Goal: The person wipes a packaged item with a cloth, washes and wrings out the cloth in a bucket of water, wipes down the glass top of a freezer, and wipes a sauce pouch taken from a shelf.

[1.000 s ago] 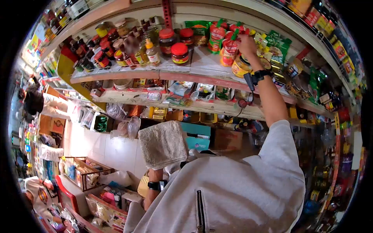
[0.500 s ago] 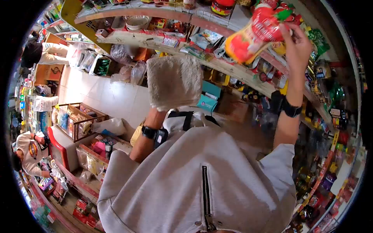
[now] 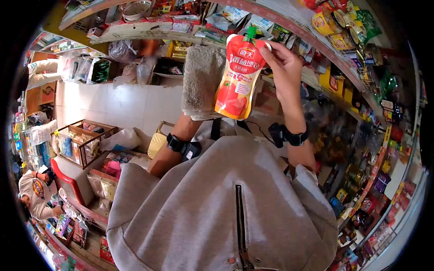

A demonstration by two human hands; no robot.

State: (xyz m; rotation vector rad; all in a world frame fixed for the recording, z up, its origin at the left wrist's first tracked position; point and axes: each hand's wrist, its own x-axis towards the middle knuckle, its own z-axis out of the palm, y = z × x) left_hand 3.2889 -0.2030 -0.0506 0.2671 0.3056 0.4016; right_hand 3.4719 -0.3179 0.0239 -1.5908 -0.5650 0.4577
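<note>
A red and yellow spouted pouch of tomato sauce (image 3: 239,79) with a green cap stands upright in the air before me. My right hand (image 3: 287,67) pinches its upper right edge between thumb and fingers. Behind the pouch, partly covered by it, a folded grey-beige towel (image 3: 201,79) rests on my left hand (image 3: 189,123). The towel hides the fingers of that hand; only the wrist side shows below. Pouch and towel overlap in this view. Dark bands are strapped around both wrists.
Store shelves (image 3: 181,36) loaded with packets and bowls (image 3: 137,9) run in front; yellow tubs (image 3: 325,25) stand at upper right. To the left are a wooden rack (image 3: 90,142), a red-edged chair (image 3: 68,180) and a seated person (image 3: 38,194). Pale floor tiles (image 3: 108,108) lie between.
My right hand has brought the tomato sauce pouch from the upper right shelf down and left, in front of the towel. The pouch has turned upright. The view has shifted slightly.
</note>
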